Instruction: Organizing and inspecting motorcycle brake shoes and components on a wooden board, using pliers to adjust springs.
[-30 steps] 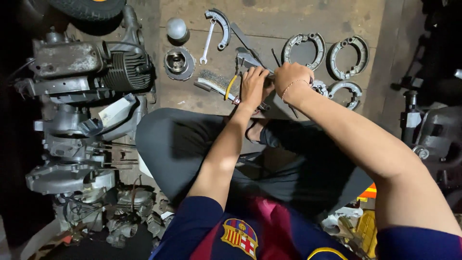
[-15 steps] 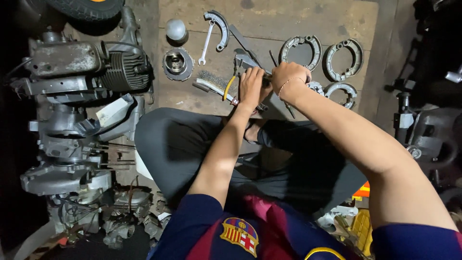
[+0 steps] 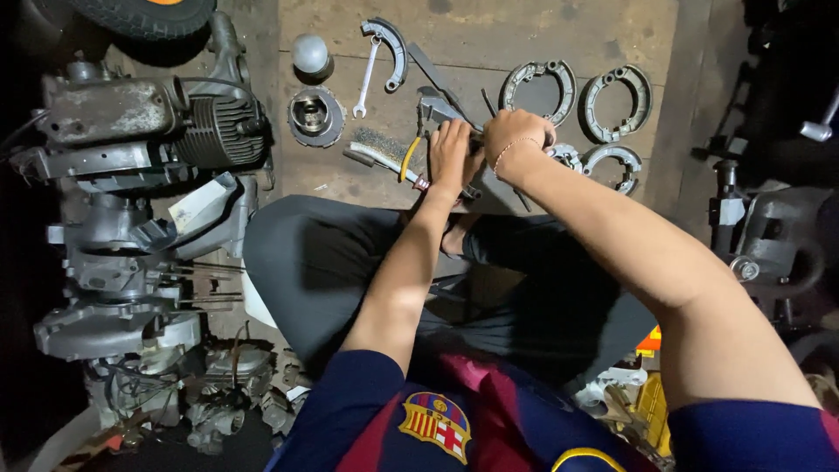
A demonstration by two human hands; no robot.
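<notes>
head view: person seated cross-legged on wooden floor, looking down at both hands, center-upper frame.
L hand: grip pressed on a small metal part, fingers curled over it; exact hold partly hidden.
R hand: fist-like, fingers curled, touching L hand; what it pinches can't tell, hidden under knuckles. Thin bracelet at wrist.
metal part: just above L hand fingertips, center frame, over the floor.
wire brush: left of L hand, lying flat.
pliers w/ yellow handle: just beside L hand, lower left of it.
brake shoes: upper right, several curved pcs, near R hand.
spanner: upper center, beside another curved shoe.
piston: upper center-left, upright.
engine block: left side, finned cylinder pointing right.
</notes>
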